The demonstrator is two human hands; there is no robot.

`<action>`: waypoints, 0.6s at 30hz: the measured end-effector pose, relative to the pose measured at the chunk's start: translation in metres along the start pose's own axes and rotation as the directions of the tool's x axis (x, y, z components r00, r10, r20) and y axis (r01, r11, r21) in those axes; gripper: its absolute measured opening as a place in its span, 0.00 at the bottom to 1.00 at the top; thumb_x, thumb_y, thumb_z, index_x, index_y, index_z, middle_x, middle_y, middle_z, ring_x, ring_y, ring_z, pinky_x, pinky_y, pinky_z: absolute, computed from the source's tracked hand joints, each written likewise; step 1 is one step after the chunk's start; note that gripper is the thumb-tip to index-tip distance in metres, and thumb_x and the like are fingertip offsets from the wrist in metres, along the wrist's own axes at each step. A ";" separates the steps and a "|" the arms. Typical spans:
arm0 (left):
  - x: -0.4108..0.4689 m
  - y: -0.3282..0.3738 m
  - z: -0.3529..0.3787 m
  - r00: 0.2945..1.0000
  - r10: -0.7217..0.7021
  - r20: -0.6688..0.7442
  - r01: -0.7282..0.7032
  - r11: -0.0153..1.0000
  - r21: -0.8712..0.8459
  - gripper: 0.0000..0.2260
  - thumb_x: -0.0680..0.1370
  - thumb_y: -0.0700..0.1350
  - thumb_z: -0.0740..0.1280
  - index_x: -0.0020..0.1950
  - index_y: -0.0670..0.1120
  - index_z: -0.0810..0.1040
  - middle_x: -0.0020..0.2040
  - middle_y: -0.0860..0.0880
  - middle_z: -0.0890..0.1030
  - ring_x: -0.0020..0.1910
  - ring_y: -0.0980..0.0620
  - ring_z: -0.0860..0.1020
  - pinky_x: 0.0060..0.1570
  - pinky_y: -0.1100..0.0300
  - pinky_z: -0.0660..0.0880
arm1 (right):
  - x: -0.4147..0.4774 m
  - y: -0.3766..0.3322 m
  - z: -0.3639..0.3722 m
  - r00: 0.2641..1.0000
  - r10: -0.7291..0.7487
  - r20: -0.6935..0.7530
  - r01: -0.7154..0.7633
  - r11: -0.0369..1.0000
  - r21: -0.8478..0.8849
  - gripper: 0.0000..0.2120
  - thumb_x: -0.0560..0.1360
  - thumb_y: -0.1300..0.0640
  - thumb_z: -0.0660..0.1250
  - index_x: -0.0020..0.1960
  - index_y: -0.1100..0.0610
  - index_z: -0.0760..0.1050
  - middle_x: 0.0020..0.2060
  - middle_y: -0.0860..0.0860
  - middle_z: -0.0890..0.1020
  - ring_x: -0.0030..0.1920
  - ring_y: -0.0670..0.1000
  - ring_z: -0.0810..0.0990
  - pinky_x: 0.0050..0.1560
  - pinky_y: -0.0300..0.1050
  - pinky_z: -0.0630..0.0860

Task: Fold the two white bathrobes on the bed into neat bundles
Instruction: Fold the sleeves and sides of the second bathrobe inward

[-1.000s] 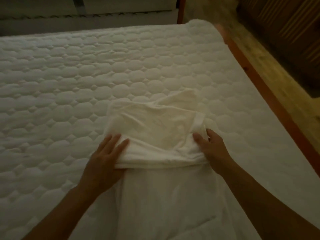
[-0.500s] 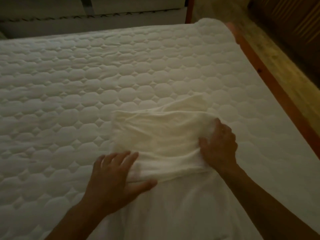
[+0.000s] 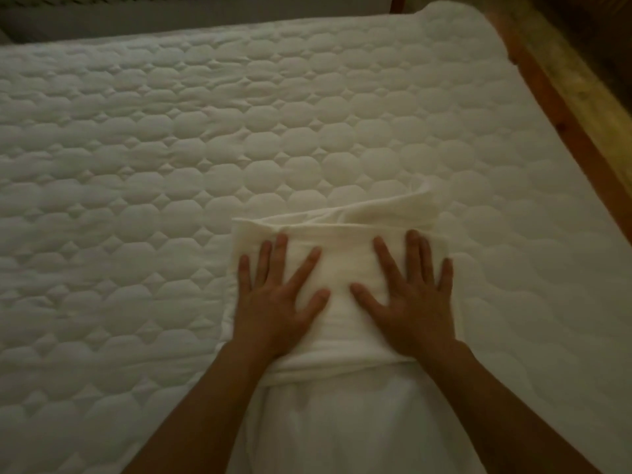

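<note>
A white bathrobe lies on the quilted bed in front of me. Its far part is folded over into a thick rectangular layer, and the rest stretches flat toward me between my arms. My left hand rests palm down on the left half of the fold, fingers spread. On the right half, my right hand lies flat with its fingers apart. Neither hand grips the cloth. A loose ridge of fabric stands up at the fold's far right corner. I see only one bathrobe.
The wooden bed frame runs along the right edge, with the floor beyond it. A grey headboard or wall lies past the far edge of the mattress.
Both hands let go of the fold's near edge and moved up onto the folded layer, now flat and spread. The fold looks flatter and more even.
</note>
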State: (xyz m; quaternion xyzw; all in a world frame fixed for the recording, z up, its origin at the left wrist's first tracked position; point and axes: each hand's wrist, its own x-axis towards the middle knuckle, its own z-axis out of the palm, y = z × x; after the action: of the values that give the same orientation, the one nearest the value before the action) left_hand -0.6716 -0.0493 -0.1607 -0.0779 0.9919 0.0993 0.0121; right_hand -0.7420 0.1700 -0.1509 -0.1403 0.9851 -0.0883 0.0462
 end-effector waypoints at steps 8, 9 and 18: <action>0.012 0.014 -0.016 0.974 -0.129 0.187 0.114 0.989 0.092 0.29 0.78 0.72 0.44 0.78 0.71 0.38 0.82 0.49 0.35 0.82 0.46 0.39 0.76 0.37 0.37 | 0.008 -0.003 -0.029 0.956 -0.011 0.292 0.011 1.000 0.001 0.41 0.73 0.22 0.45 0.79 0.36 0.33 0.81 0.54 0.34 0.80 0.55 0.33 0.77 0.66 0.36; 0.011 0.021 -0.024 0.959 -0.167 0.230 0.148 0.984 0.099 0.29 0.79 0.71 0.44 0.78 0.70 0.38 0.82 0.49 0.34 0.82 0.46 0.38 0.76 0.37 0.37 | 0.000 -0.003 -0.041 0.942 -0.020 0.336 0.025 1.000 -0.011 0.41 0.74 0.24 0.46 0.80 0.37 0.35 0.81 0.55 0.35 0.81 0.56 0.34 0.77 0.66 0.37; -0.203 0.121 -0.086 0.881 -0.423 0.212 0.469 0.838 -0.278 0.38 0.77 0.69 0.58 0.82 0.61 0.44 0.84 0.47 0.42 0.82 0.47 0.42 0.77 0.41 0.44 | -0.250 0.104 -0.111 0.895 -0.112 0.431 -0.004 0.966 0.258 0.41 0.75 0.24 0.48 0.78 0.37 0.31 0.81 0.54 0.38 0.81 0.55 0.38 0.78 0.57 0.41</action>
State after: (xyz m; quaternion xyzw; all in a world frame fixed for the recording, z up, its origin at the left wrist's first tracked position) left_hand -0.4908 0.0813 -0.0453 -0.3006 0.9132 0.2590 0.0926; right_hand -0.5437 0.3572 -0.0445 -0.1772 0.9252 -0.1796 0.2836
